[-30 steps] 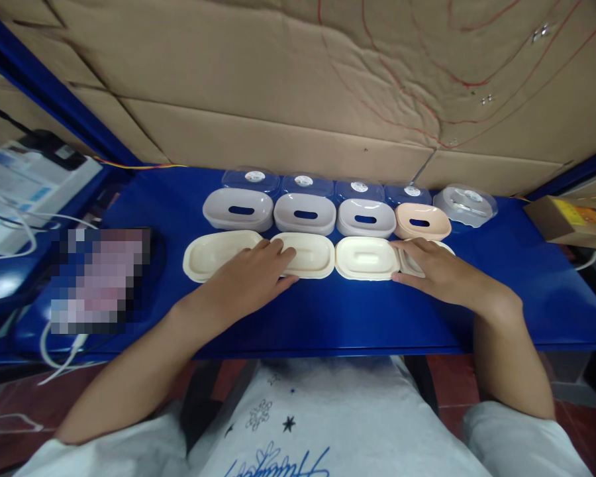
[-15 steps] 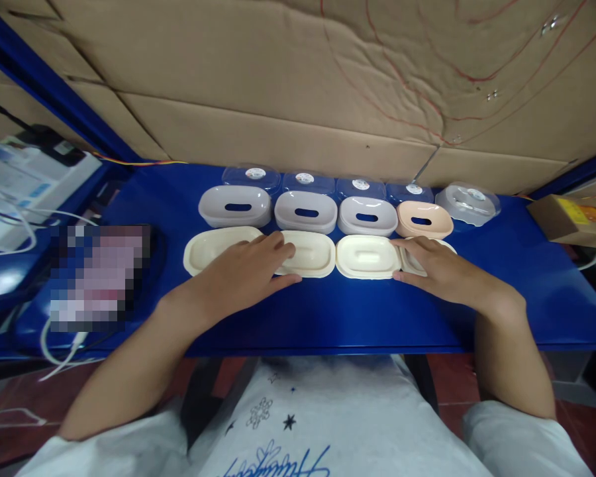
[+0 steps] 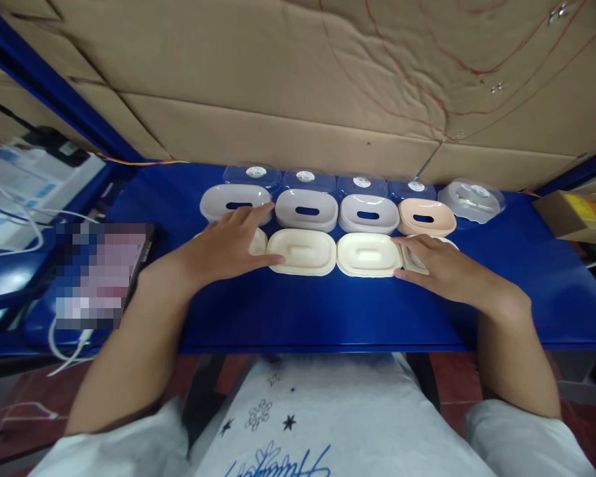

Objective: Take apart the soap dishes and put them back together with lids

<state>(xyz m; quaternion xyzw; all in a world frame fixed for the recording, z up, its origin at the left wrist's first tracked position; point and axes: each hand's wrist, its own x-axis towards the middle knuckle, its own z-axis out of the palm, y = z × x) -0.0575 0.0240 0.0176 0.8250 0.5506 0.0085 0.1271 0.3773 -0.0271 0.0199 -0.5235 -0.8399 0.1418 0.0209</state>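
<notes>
Several oval cream plastic trays with a raised bar in the middle lie in a row, including one left of centre [image 3: 302, 253] and one right of centre [image 3: 366, 254]. My left hand [image 3: 218, 244] spreads over the leftmost tray [image 3: 258, 244] and hides most of it. Its thumb rests by the left-centre tray's front edge; its fingers reach toward a grey oval box [image 3: 211, 201]. My right hand [image 3: 440, 265] lies over the rightmost tray [image 3: 449, 244], finger and thumb apart at the right-centre tray's right end.
Behind the trays stand more slotted boxes, two grey [image 3: 306, 199] [image 3: 369, 205] and one peach [image 3: 440, 213]. Clear lids [image 3: 238, 175] with round stickers line the back, and a clear package [image 3: 469, 202] sits at right. A blurred-out phone-like device [image 3: 99, 271] with a white cable lies left; a cardboard box [image 3: 559, 218] is right.
My left hand has moved left and back from the left-centre tray, uncovering it, and its fingers have spread. My right hand has stayed nearly in place.
</notes>
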